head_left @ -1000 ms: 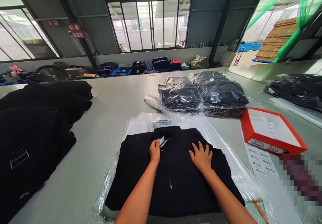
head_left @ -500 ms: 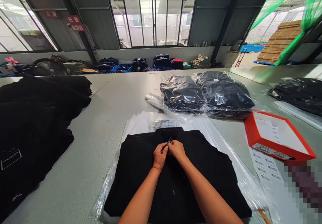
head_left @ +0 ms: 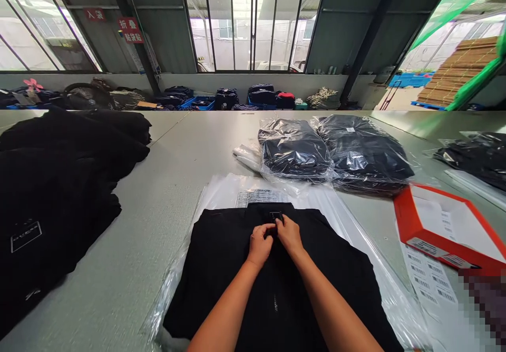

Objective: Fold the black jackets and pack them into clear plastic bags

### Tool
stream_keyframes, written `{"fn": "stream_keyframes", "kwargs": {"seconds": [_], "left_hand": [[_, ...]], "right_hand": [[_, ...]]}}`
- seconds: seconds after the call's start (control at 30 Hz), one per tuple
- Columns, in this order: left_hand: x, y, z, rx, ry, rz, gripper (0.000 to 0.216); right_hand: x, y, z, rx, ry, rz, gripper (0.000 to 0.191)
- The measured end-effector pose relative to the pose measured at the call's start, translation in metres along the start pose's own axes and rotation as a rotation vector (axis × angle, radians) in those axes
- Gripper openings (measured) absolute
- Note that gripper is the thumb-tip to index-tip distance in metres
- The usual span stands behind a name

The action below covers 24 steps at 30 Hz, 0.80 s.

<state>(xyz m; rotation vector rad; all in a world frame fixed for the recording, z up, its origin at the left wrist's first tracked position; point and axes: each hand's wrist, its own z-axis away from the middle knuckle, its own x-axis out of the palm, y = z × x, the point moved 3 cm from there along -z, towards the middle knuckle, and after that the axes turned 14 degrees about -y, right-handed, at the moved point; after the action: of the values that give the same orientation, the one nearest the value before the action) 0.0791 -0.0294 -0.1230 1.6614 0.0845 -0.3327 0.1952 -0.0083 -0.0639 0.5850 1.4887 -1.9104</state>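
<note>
A black garment (head_left: 221, 273) with a collar lies face up and spread across a stack of clear plastic bags (head_left: 356, 225). Just below the collar, a small black tag (head_left: 275, 216) with a pale outlined mark shows at my fingertips. My right hand (head_left: 290, 234) pinches the tag's right side between thumb and fingers. Close beside it, my left hand (head_left: 261, 245) has its fingers curled together at the front of the collar; what they hold, if anything, is hidden. Both forearms rest over the garment's lower part.
A pile of black garments (head_left: 59, 194) lies at the left. Bagged dark garments (head_left: 294, 152) stand behind the plastic bags. At the right are an open red-and-white box (head_left: 446, 236), a sheet of barcode stickers (head_left: 430, 278) and more bagged clothing (head_left: 478, 154).
My hands have moved slightly apart, with the left hand turned palm down. The tag's marked face now shows above them. The whole view has shifted a little.
</note>
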Motion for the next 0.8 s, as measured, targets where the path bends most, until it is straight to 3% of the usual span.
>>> {"fn": "stream_keyframes", "kwargs": {"seconds": [0.07,0.17,0.27,0.37,0.47,0.57,0.7,0.8], "left_hand": [[-0.01,-0.001,-0.005,-0.016,0.033,-0.066,0.045],[-0.025,-0.011,-0.018,-0.089,0.037,-0.038,0.046],[-0.034,-0.024,-0.033,-0.273,-0.057,0.04,0.035],[-0.038,-0.02,-0.046,-0.238,-0.162,-0.104,0.03],[-0.032,-0.011,-0.052,-0.21,-0.263,-0.333,0.03],[-0.023,-0.007,-0.054,-0.339,-0.284,-0.414,0.037],[-0.017,-0.004,-0.051,-0.441,-0.295,-0.467,0.034],[-0.022,0.002,-0.043,-0.4,-0.266,-0.46,0.03]], "right_hand": [[-0.014,-0.003,-0.003,0.003,-0.018,0.046,0.028],[-0.024,-0.012,0.002,-0.122,-0.115,0.188,0.029],[-0.015,-0.015,0.023,-0.286,-0.196,0.43,0.039],[0.005,-0.009,0.042,-0.396,-0.365,0.627,0.042],[0.008,-0.004,0.038,-0.334,-0.369,0.589,0.037],[-0.002,-0.001,0.016,-0.206,-0.28,0.502,0.045],[-0.006,0.004,-0.006,-0.073,-0.386,0.551,0.077],[-0.008,0.009,-0.002,-0.032,-0.409,0.583,0.073]]}}
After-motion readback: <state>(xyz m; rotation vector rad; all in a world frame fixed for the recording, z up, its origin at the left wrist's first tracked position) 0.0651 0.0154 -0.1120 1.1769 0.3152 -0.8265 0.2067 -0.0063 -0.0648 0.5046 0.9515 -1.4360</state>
